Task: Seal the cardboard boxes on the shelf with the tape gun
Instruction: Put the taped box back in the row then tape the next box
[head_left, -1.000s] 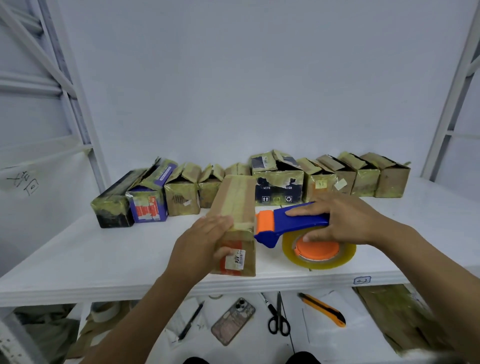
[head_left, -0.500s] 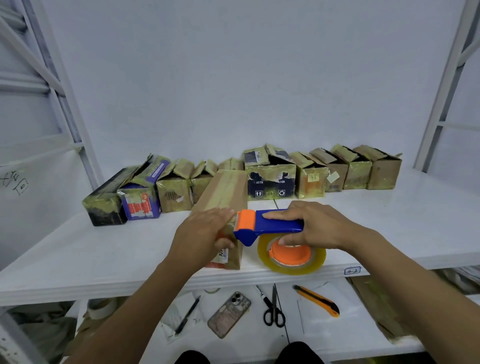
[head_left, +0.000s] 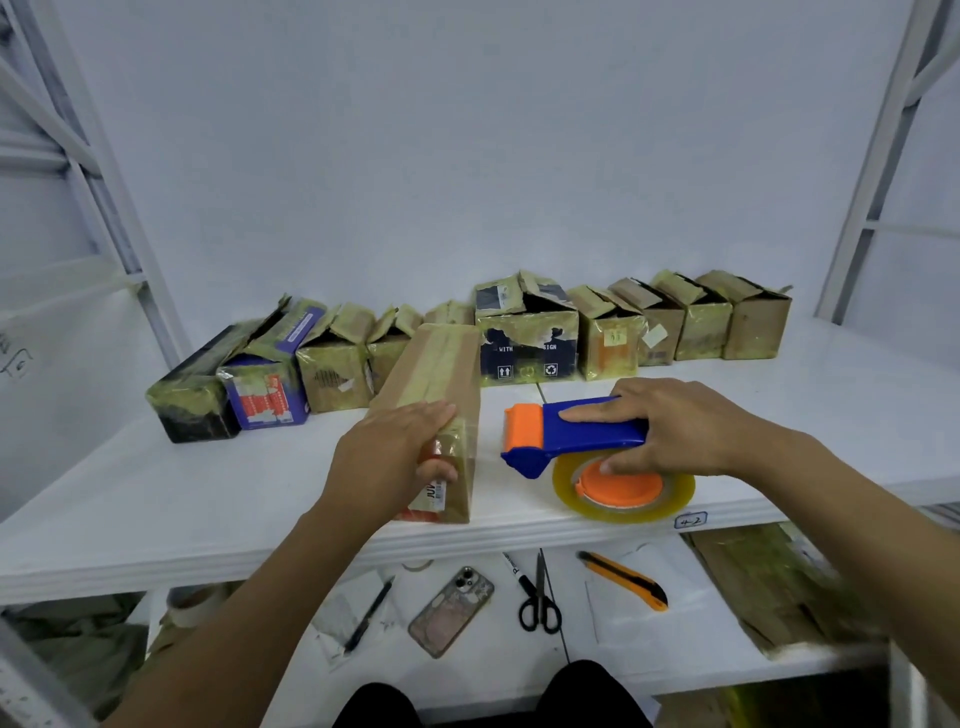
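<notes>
Long cardboard box (head_left: 431, 374): lies near the front edge of the white shelf (head_left: 208, 493), long axis pointing away from the person. A tape strip runs down the middle of its top face.

Change: half a second ago the orange head of the tape gun (head_left: 571, 431) sat against the near end of this box. It is now clear of the box, off to the right, with open shelf between them. I cannot tell whether a strand of tape still joins them.

Left hand (head_left: 389, 457): fingers straight and together, laid flat on the near top of the box, thumb down over the end face. It is pressing, not pinching.

Right hand (head_left: 680, 431): wrapped round the blue handle, index finger along the top, thumb on the orange hub of the tape roll (head_left: 623, 493).

Judgement: the tape run on this box is probably finished and cut, and the left hand is smoothing the end down.

Behind: the row of small boxes (head_left: 527, 338) along the wall, many with flaps raised, so most of the task remains.

Lower shelf: phone (head_left: 451, 610), scissors (head_left: 539, 597), utility knife (head_left: 626, 579), pen (head_left: 369, 616).
</notes>
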